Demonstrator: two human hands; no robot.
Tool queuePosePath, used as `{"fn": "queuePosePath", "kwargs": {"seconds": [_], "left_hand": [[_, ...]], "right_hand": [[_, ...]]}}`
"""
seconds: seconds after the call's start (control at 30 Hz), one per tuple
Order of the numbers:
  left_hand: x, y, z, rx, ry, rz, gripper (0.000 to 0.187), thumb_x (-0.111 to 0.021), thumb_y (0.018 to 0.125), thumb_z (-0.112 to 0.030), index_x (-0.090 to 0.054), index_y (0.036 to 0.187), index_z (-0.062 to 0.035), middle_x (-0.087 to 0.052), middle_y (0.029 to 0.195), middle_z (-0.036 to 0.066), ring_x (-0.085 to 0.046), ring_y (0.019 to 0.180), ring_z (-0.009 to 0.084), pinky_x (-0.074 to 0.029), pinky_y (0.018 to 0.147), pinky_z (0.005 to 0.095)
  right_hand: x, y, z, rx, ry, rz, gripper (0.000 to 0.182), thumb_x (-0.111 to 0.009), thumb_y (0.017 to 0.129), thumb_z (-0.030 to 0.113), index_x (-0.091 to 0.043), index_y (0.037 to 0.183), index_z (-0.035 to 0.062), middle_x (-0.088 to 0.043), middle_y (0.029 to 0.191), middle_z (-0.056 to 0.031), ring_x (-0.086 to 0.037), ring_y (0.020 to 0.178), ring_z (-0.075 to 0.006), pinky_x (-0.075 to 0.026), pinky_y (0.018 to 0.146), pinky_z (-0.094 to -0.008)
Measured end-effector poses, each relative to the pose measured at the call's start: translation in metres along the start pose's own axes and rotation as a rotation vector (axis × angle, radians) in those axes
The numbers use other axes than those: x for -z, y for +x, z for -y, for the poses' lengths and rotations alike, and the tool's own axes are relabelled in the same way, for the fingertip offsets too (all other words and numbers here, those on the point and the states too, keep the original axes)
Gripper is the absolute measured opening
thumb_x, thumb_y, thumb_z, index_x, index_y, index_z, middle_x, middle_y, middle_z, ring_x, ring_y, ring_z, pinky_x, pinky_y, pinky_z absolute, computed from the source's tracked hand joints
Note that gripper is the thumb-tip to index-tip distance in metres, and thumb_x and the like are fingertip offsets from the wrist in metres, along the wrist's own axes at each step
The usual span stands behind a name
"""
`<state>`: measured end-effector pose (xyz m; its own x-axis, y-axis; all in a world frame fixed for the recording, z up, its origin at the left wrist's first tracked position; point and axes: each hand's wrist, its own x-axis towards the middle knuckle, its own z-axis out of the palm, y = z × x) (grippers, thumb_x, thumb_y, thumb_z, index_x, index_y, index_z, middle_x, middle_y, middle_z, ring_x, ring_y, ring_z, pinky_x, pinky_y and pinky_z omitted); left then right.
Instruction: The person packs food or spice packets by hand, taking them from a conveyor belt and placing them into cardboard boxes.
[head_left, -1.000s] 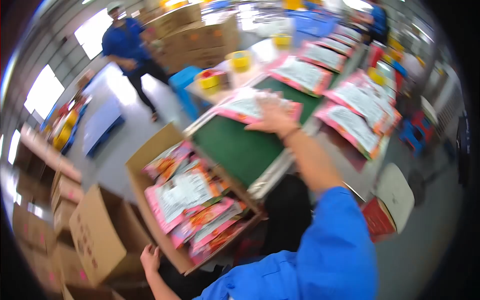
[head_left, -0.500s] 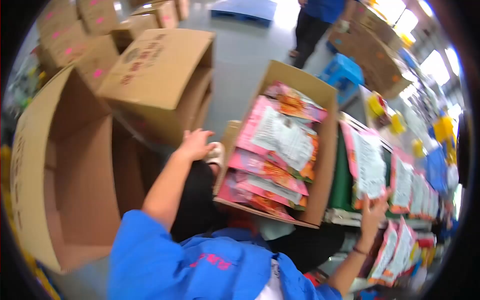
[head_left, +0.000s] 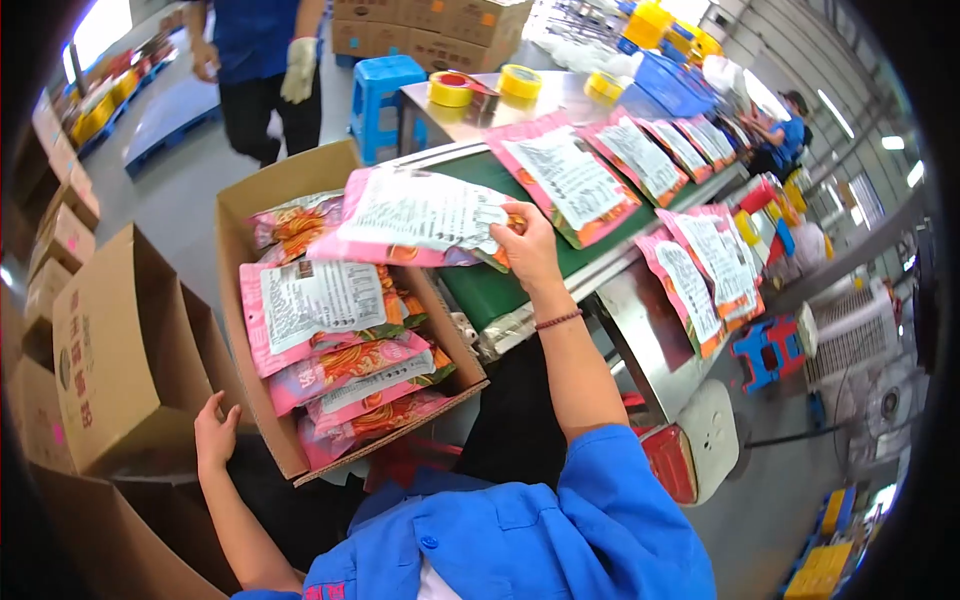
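My right hand (head_left: 525,240) pinches the end of a pink and white food packet (head_left: 420,212), holding it over the far right part of an open cardboard box (head_left: 455,345). Inside that box several similar pink packets (head_left: 320,305) lie in overlapping layers, printed labels or noodle pictures facing up. My left hand (head_left: 216,430) is beside the box's left wall, fingers apart and holding nothing. On the green conveyor belt (head_left: 480,283) to the right, another pink packet (head_left: 568,175) lies label up, with several more behind it.
Empty cartons (head_left: 130,350) stand at the left. Yellow tape rolls (head_left: 450,90) rest on a metal table past the belt, near a blue stool (head_left: 383,95). More packets (head_left: 690,285) lie on a side ledge. A person (head_left: 255,70) in blue stands across the box.
My right hand has lifted a packet from the belt and brought it over the box. The view has turned right. My left hand stays open left of the box.
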<state>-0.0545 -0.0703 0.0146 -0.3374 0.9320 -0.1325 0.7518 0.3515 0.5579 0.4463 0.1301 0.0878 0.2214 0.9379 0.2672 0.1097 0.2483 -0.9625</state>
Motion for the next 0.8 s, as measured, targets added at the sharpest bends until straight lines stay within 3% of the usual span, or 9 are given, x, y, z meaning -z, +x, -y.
{"fn": "queuePosePath", "kwargs": {"seconds": [0.17,0.3,0.37,0.4,0.53,0.6,0.7,0.73,0.8], "left_hand": [[-0.008,0.009,0.011,-0.034,-0.002,-0.028,0.046,-0.068,0.082,-0.017,-0.057,0.122,0.0027,-0.061,0.120,0.019,-0.056,0.117,0.0275,-0.042,0.099,0.0347],[-0.006,0.018,0.020,-0.129,-0.361,-0.232,0.038,-0.063,0.090,-0.015,-0.056,0.121,0.0055,-0.063,0.112,0.013,-0.058,0.105,0.0160,-0.044,0.092,0.0278],[0.000,0.026,0.019,-0.100,-0.504,-0.377,0.036,-0.060,0.092,-0.015,-0.056,0.121,0.0057,-0.063,0.111,0.012,-0.058,0.104,0.0155,-0.044,0.091,0.0271],[0.002,0.028,0.018,-0.056,-0.651,-0.522,0.035,-0.058,0.094,-0.016,-0.055,0.121,0.0058,-0.062,0.111,0.011,-0.058,0.102,0.0150,-0.045,0.091,0.0264],[-0.003,0.035,-0.035,-0.077,-0.956,-0.494,0.032,-0.056,0.096,-0.016,-0.056,0.120,0.0050,-0.062,0.111,0.010,-0.058,0.101,0.0142,-0.045,0.090,0.0264],[-0.016,0.037,-0.057,-0.151,-0.894,-0.465,0.028,-0.057,0.093,-0.012,-0.058,0.115,0.0048,-0.063,0.107,0.010,-0.059,0.098,0.0142,-0.046,0.087,0.0270],[-0.032,0.035,-0.063,-0.035,-0.886,-0.368,0.025,-0.061,0.086,-0.008,-0.060,0.107,0.0047,-0.066,0.098,0.007,-0.061,0.087,0.0151,-0.049,0.078,0.0275],[-0.028,0.026,-0.082,-0.089,-0.894,-0.403,0.023,-0.063,0.085,-0.009,-0.061,0.103,0.0053,-0.067,0.095,0.007,-0.061,0.085,0.0144,-0.050,0.076,0.0284],[-0.022,0.020,-0.085,-0.077,-0.433,-0.465,0.019,-0.064,0.084,-0.011,-0.065,0.095,0.0036,-0.069,0.090,0.007,-0.061,0.084,0.0132,-0.050,0.075,0.0286]], "right_hand": [[0.050,-0.030,0.058,0.044,-0.086,-0.010,0.021,-0.061,0.073,-0.003,-0.062,0.094,-0.0001,-0.058,0.072,0.0013,-0.052,0.060,-0.0036,-0.041,0.052,-0.0207],[0.143,-0.053,0.119,0.309,0.122,-0.354,0.012,-0.059,0.079,-0.004,-0.061,0.083,0.0073,-0.056,0.071,0.0023,-0.045,0.046,0.0002,-0.032,0.037,-0.0165],[0.220,-0.053,0.126,0.472,-0.161,-0.598,0.007,-0.059,0.081,0.000,-0.061,0.087,0.0040,-0.059,0.083,-0.0003,-0.053,0.075,-0.0078,-0.043,0.069,-0.0209],[0.238,-0.053,0.137,0.489,-0.110,-0.681,0.007,-0.058,0.081,-0.001,-0.061,0.084,0.0047,-0.060,0.080,-0.0007,-0.052,0.068,-0.0048,-0.041,0.060,-0.0181],[0.367,-0.042,0.092,0.398,-0.163,-0.708,0.007,-0.058,0.086,0.001,-0.062,0.091,0.0025,-0.061,0.088,-0.0009,-0.056,0.083,-0.0092,-0.044,0.076,-0.0219],[0.428,-0.044,0.051,0.202,-0.905,-0.623,0.013,-0.058,0.088,0.010,-0.063,0.092,-0.0010,-0.063,0.079,-0.0051,-0.061,0.081,-0.0170,-0.048,0.074,-0.0272],[0.387,-0.066,0.044,-0.041,-1.918,-0.576,0.043,-0.058,0.081,0.013,-0.053,0.123,0.0025,-0.055,0.117,-0.0245,-0.053,0.107,-0.0430,-0.044,0.091,-0.0477],[0.317,-0.066,0.074,-0.111,-1.769,-0.627,0.047,-0.060,0.083,0.016,-0.051,0.127,0.0028,-0.050,0.127,-0.0260,-0.047,0.118,-0.0443,-0.039,0.099,-0.0468],[0.248,-0.060,0.049,0.280,-1.310,-0.455,0.060,-0.066,0.081,0.021,-0.044,0.135,0.0047,-0.033,0.144,-0.0265,-0.031,0.134,-0.0426,-0.027,0.109,-0.0507]]}}
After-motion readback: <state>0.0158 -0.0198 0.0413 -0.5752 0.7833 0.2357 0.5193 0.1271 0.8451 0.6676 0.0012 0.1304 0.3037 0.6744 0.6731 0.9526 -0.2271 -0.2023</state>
